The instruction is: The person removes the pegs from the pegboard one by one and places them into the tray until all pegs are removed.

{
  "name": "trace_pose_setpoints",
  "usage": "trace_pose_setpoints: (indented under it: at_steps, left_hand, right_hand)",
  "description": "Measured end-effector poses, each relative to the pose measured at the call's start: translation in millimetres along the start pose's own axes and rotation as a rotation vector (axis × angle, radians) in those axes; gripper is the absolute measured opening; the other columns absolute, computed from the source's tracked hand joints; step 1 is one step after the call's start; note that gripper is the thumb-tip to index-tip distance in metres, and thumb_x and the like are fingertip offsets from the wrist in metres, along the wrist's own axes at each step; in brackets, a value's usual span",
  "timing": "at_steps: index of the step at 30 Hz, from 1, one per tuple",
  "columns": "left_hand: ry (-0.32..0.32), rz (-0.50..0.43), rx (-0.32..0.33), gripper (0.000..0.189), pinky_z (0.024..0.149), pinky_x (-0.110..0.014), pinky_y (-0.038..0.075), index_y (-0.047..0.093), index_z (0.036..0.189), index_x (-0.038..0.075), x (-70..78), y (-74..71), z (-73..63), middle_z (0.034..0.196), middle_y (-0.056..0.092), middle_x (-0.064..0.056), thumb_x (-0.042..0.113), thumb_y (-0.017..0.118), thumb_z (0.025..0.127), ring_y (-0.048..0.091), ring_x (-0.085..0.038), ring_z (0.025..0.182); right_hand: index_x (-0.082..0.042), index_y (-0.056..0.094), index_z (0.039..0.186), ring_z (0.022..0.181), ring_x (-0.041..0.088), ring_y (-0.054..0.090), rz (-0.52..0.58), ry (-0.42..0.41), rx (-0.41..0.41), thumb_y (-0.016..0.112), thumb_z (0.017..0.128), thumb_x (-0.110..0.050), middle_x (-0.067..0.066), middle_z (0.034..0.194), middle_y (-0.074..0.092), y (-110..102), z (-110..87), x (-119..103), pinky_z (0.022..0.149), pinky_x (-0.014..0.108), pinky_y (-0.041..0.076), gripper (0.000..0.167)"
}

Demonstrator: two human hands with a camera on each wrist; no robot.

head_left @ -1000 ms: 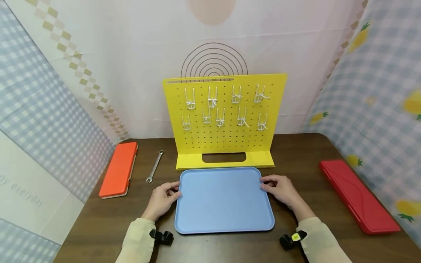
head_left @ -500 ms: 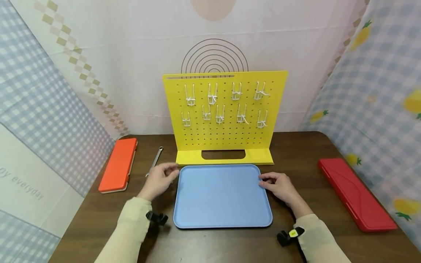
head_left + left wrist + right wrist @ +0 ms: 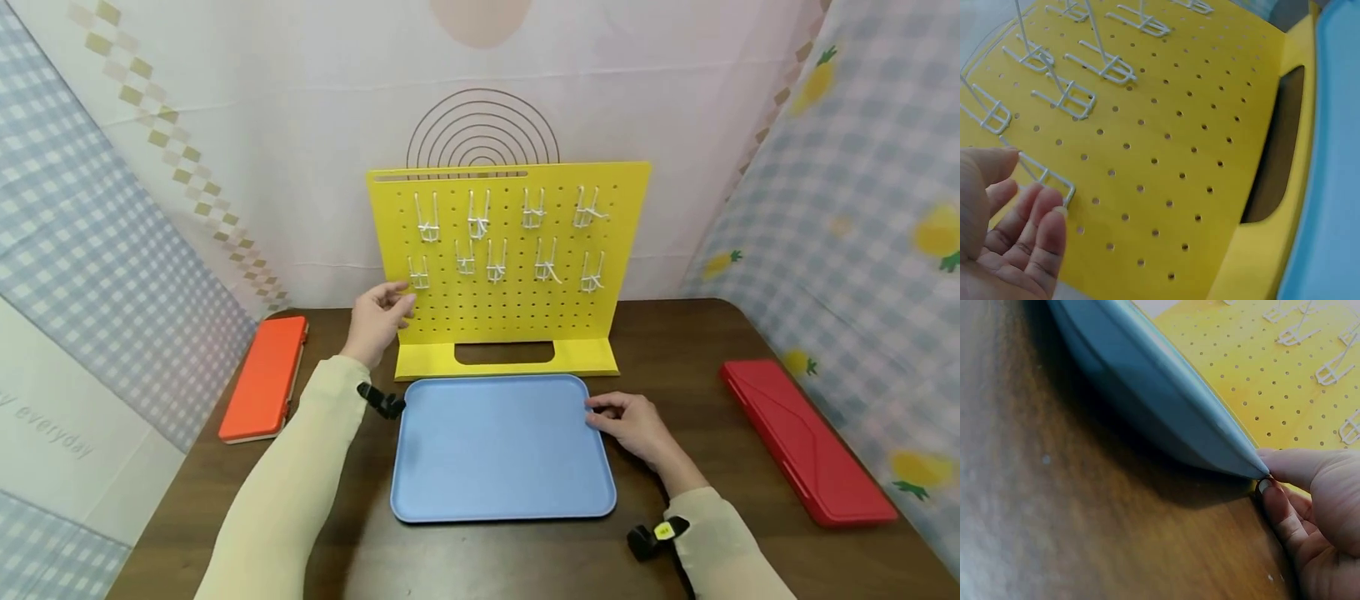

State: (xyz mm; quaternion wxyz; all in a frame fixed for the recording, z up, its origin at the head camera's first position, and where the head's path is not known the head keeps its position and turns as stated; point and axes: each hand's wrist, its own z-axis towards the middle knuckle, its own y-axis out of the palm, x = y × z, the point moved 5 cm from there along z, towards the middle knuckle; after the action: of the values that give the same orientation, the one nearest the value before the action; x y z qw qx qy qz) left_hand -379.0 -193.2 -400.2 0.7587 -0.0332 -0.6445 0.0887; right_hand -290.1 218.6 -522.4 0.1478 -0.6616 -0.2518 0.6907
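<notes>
A yellow pegboard (image 3: 510, 312) stands upright on its base, with several white wire hooks (image 3: 543, 260) on its face. My left hand (image 3: 378, 321) is raised at the board's left edge, just below the lower-left hook (image 3: 418, 275). In the left wrist view its loosely bent fingers (image 3: 1047, 244) are close around that hook; whether they touch it is unclear. In front of the board lies a blue tray (image 3: 502, 450). My right hand (image 3: 630, 425) pinches the tray's right rim, thumb above and fingers below in the right wrist view.
An orange case (image 3: 264, 379) lies at the left on the brown table (image 3: 450, 567). A red case (image 3: 806, 442) lies near the right edge. Fabric curtains (image 3: 315, 125) close off the back and sides. The wrench seen earlier is hidden behind the left arm.
My left hand has let go of the tray's left rim and moved up and forward to the pegboard. The right hand stays on the tray's rim.
</notes>
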Motion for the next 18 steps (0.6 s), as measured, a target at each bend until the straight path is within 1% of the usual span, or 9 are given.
trace_pose_setpoints:
  at_steps: [2, 4, 8, 13, 16, 18]
  left_hand:
    - [-0.001, -0.074, 0.018, 0.042, 0.067, -0.026, 0.054, 0.06, 0.128, 0.009, 2.9, 4.9, 6.5, 0.098, 0.062, -0.01, 0.026, 0.069, 0.091, 0.062, -0.02, 0.084]
    - [0.0, -0.152, 0.023, 0.042, 0.067, -0.025, 0.054, 0.06, 0.128, 0.009, 5.2, 8.9, 11.6, 0.097, 0.062, -0.007, 0.022, 0.07, 0.09, 0.062, -0.019, 0.083]
    - [-0.006, -0.233, 0.014, 0.043, 0.067, -0.026, 0.054, 0.06, 0.129, 0.008, 6.8, 13.9, 16.8, 0.101, 0.064, -0.006, 0.018, 0.071, 0.089, 0.063, -0.017, 0.082]
    - [-0.017, -0.245, 0.0, 0.042, 0.074, -0.029, 0.055, 0.061, 0.129, 0.007, 7.3, 17.6, 17.4, 0.117, 0.063, -0.016, 0.021, 0.069, 0.09, 0.065, -0.018, 0.087]
    - [-0.021, -0.248, -0.003, 0.041, 0.077, -0.029, 0.055, 0.063, 0.127, 0.007, 7.4, 18.9, 18.9, 0.12, 0.062, -0.018, 0.024, 0.068, 0.09, 0.066, -0.019, 0.091]
    - [-0.019, -0.247, 0.0, 0.04, 0.077, -0.028, 0.055, 0.064, 0.126, 0.007, 7.8, 19.5, 20.6, 0.118, 0.062, -0.017, 0.025, 0.068, 0.09, 0.066, -0.02, 0.093]
  right_hand:
    - [-0.011, 0.073, 0.11, 0.082, 0.014, 0.064, 0.005, 0.009, 0.003, 0.077, 0.083, -0.027, 0.003, 0.098, 0.071, -0.3, 0.1, 0.4, 0.069, 0.024, 0.052, 0.031]
    - [-0.011, 0.073, 0.11, 0.082, 0.014, 0.064, 0.004, 0.004, -0.001, 0.077, 0.084, -0.027, 0.003, 0.098, 0.071, 0.0, 0.4, 0.0, 0.069, 0.024, 0.052, 0.031]
    - [-0.011, 0.073, 0.109, 0.083, 0.016, 0.063, 0.012, -0.001, -0.008, 0.077, 0.084, -0.026, 0.004, 0.099, 0.071, 0.8, 0.8, -1.8, 0.068, 0.025, 0.052, 0.03]
    - [-0.011, 0.073, 0.109, 0.083, 0.017, 0.063, 0.012, -0.007, -0.01, 0.077, 0.084, -0.025, 0.004, 0.101, 0.07, 0.3, 1.0, -2.1, 0.068, 0.025, 0.052, 0.029]
    - [-0.012, 0.073, 0.11, 0.083, 0.017, 0.063, 0.004, -0.005, -0.012, 0.076, 0.084, -0.026, 0.004, 0.101, 0.07, -0.4, 0.9, -0.7, 0.068, 0.026, 0.052, 0.03]
    - [-0.012, 0.073, 0.11, 0.083, 0.017, 0.063, 0.0, -0.002, -0.009, 0.076, 0.084, -0.027, 0.004, 0.101, 0.07, -1.0, 0.7, 0.7, 0.068, 0.026, 0.052, 0.03]
